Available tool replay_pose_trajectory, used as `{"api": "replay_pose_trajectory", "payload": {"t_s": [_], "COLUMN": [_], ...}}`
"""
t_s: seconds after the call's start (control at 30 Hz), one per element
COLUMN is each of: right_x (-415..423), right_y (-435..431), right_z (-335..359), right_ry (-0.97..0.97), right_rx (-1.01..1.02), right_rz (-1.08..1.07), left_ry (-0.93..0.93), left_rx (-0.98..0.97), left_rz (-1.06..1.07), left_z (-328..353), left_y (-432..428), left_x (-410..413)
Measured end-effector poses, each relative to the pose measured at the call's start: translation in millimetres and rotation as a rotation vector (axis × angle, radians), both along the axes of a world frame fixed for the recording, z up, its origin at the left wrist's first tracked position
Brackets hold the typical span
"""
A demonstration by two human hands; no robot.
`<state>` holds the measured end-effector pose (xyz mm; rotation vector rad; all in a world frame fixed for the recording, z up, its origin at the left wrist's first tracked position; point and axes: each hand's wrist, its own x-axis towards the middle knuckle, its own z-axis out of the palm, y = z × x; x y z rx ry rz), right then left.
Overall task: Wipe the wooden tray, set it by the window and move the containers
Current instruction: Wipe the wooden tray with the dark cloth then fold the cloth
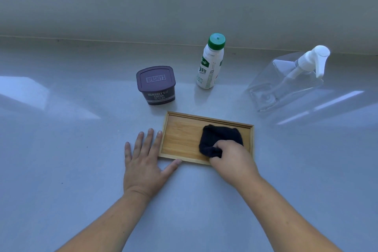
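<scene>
A rectangular wooden tray (pixel 182 137) lies flat on the pale counter in the middle of the view. My right hand (pixel 233 159) grips a dark cloth (pixel 218 137) and presses it onto the right half of the tray. My left hand (pixel 143 161) lies flat on the counter with fingers spread, its fingertips and thumb against the tray's left end. Behind the tray stand a dark cocoa tub (pixel 156 85) with its lid on, a white bottle with a green cap (pixel 210 63), and a clear pump dispenser (pixel 290 80) at the right.
The grey counter (pixel 61 149) runs back to a plain wall (pixel 184 2). Bright patches of light fall on the counter at the left and right. The three containers stand apart from each other in a row behind the tray.
</scene>
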<state>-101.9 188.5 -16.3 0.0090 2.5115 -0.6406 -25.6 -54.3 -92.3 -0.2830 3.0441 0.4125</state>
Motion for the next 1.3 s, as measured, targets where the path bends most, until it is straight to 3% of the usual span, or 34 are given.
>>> {"api": "replay_pose_trajectory", "payload": {"t_s": [0.23,0.47,0.67,0.87,1.0,1.13,1.3], "right_x": [-8.2,-8.2,1.9,5.3,-5.1,-13.5,-26.4], "right_y": [-83.8,-91.4,-55.5,-36.4,19.3,43.3,-22.3], "right_z": [3.3,-1.1,-6.0,-6.1,-2.3,-1.3,-7.2], "right_ry": [0.009,0.041,0.032,0.078,0.198,0.246,0.27], "right_rx": [-0.105,-0.148,-0.209,-0.177,-0.042,-0.082,-0.195], "right_rz": [0.345,0.361,0.13,0.074,-0.207,-0.491,-0.365], "left_ry": [-0.008,-0.011,-0.011,0.009,0.011,0.017,0.014], "left_rx": [0.03,0.053,0.026,0.015,0.032,0.039,0.048], "left_rz": [-0.016,-0.015,-0.042,-0.076,-0.065,-0.062,-0.066], "left_z": [0.6,0.4,2.0,-1.7,-0.8,0.8,1.2], "left_y": [-2.3,-3.1,-1.6,-2.8,-1.9,-0.8,-2.7], "left_x": [0.2,0.7,0.8,1.6,1.0,1.4,2.2]}}
